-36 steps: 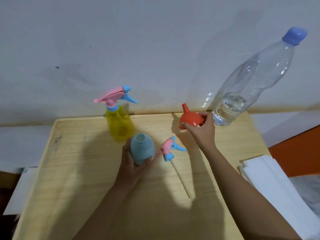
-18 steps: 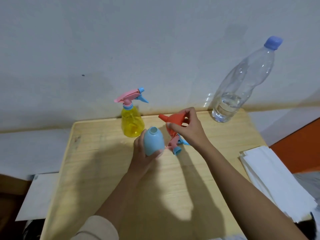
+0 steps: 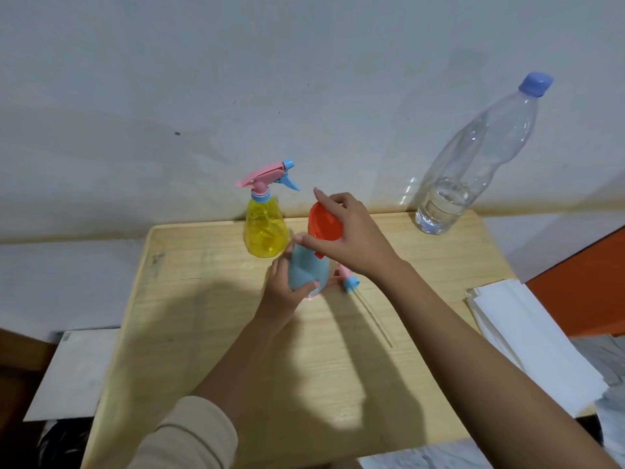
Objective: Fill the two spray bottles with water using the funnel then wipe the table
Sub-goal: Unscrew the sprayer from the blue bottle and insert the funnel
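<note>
My left hand (image 3: 280, 294) grips the upright blue bottle (image 3: 306, 274) near the desk's (image 3: 203, 333) far edge; my right hand (image 3: 353, 240) pinches the funnel (image 3: 324, 224), tilted, spout down at its neck.

I cannot see the mouth of the blue bottle (image 3: 306, 274): the right hand (image 3: 351, 242) and the orange funnel (image 3: 323, 225) cover it, and the funnel's spout tip is hidden there too. At 3 o'clock of the bottle, the detached spray head (image 3: 350, 284) shows only its blue collar and tube. At 6 o'clock, the beige sleeve (image 3: 192, 434) is cut by the frame's bottom edge.
</note>
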{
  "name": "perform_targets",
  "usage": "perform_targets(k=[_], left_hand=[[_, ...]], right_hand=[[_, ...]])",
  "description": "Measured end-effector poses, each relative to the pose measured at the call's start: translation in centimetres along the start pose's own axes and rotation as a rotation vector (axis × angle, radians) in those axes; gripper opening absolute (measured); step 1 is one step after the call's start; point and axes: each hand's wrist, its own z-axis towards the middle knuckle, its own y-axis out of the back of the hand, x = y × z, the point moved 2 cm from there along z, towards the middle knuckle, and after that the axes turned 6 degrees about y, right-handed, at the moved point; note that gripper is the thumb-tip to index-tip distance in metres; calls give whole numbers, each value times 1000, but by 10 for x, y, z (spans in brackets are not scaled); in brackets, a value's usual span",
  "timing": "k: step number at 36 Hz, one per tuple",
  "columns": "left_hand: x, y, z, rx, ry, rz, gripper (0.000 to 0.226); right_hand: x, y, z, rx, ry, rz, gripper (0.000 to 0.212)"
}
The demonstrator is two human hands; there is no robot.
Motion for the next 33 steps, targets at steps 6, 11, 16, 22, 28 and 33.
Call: perform_targets(k=[6, 11, 16, 22, 28, 33], left_hand=[[0, -2, -2, 4, 14, -85, 79], [0, -3, -2, -1, 19, -112, 82], [-4, -5, -5, -35, 27, -125, 87], [-7, -7, -9, -187, -35, 51, 94], [-18, -12, -17, -223, -27, 22, 89], [-27, -24, -30, -376, -18, 90, 104]], right_hand=[[9, -15, 9, 91, 51, -260, 80], [13, -23, 13, 47, 71, -284, 69], [13, -27, 11, 0, 85, -273, 66], [10, -25, 14, -9, 111, -207, 65], [9, -18, 12, 39, 174, -184, 66], [0, 1, 6, 32, 174, -62, 65]])
